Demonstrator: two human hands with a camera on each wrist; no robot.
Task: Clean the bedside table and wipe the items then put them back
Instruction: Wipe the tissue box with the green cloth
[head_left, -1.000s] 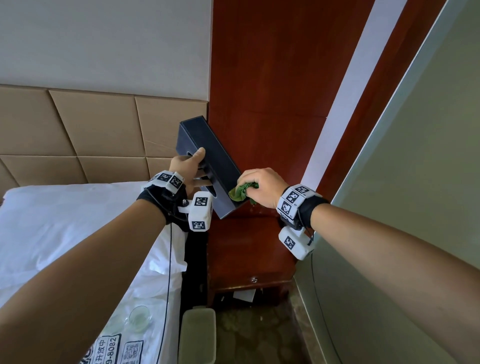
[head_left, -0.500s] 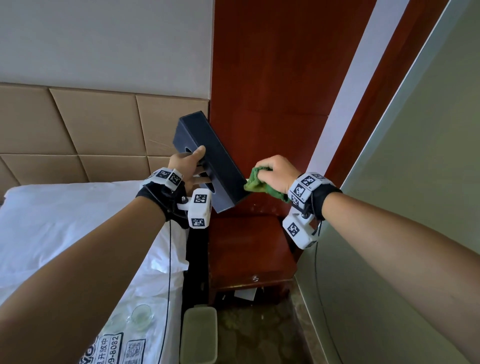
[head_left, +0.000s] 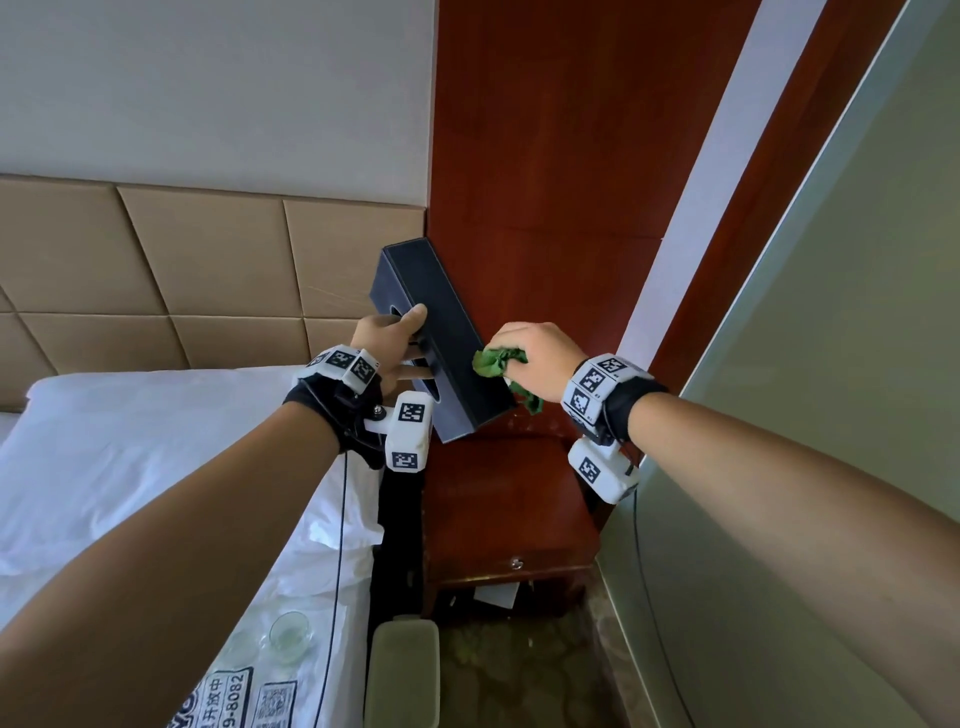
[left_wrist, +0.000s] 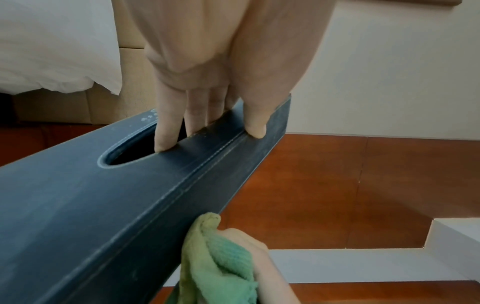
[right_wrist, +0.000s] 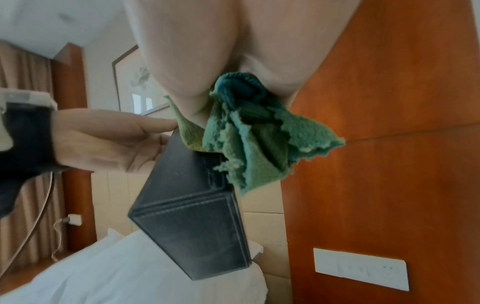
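Two hands: both on one item, I log them in turn.
Box position: black box (head_left: 441, 343) held up in the air over the bedside table (head_left: 498, 499), not resting on it.
Box axis: long axis runs from 11 o'clock (far, high end) to 5 o'clock (near, low end) in the head view; slotted face turned toward my left side.
Left hand: left hand (head_left: 387, 343) grips the box from 9 o'clock; fingers (left_wrist: 166, 131) hooked into the oval slot (left_wrist: 130, 152), thumb clamped over the top edge.
Right hand: right hand (head_left: 537, 353) bunched round a green cloth (head_left: 496, 361), at 3 o'clock of the box.
Key relation: cloth touches the right long face near the low end; the unwiped run of that face lies toward 11 o'clock from my fingers, as I judge it.
Nearer hand: right is nearer the low end; left sits mid-length.
Arm pose: both forearms reach forward and converge; right wrist cocked inward, knuckles up.
Next move, my estimate: stroke the cloth along the long axis, left grip steady.
Risk: one-handed hook grip may let the box twist under cloth pressure.
Bed: a glass (head_left: 288, 636) lies on the sheet at 7 o'clock, well apart.
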